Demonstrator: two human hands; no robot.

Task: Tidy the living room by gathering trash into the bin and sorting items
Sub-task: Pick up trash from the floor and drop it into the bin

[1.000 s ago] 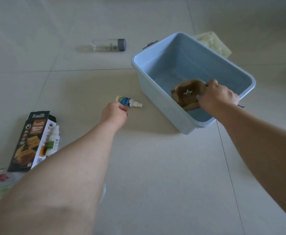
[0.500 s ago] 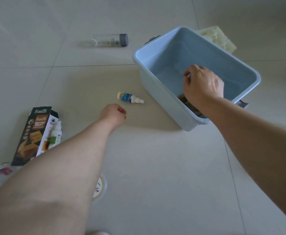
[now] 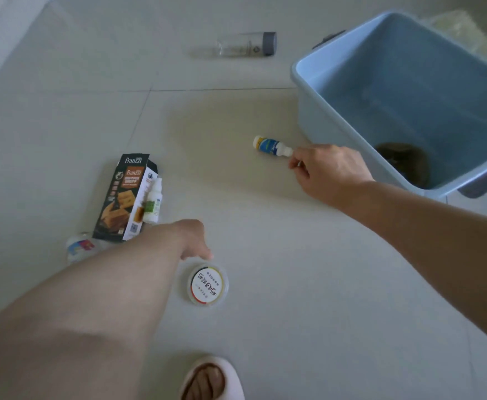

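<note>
A light blue plastic bin [image 3: 302, 111] stands on the tiled floor at the right, with a brown crumpled item [image 3: 403, 161] in its near corner. Just left of it lies a small white bottle with a blue label [image 3: 268, 145]. My right hand [image 3: 330, 171] reaches to it, thumb and forefinger pinched on its nozzle. My left hand [image 3: 193, 239] points down at the far rim of a round lidded tub [image 3: 207, 284] with a printed label. Nothing is in that hand.
A dark Franzzi cracker box [image 3: 122, 197] lies at the left with a white green-labelled bottle [image 3: 153, 202] beside it and a clear wrapper [image 3: 79, 246] below. A clear bottle with a grey cap [image 3: 245, 45] lies farther away. My slippered foot [image 3: 210, 379] is at the bottom.
My right hand let go of the brown item in the bin, came out and moved left to the small bottle. My left hand drew back from that bottle down to the round tub.
</note>
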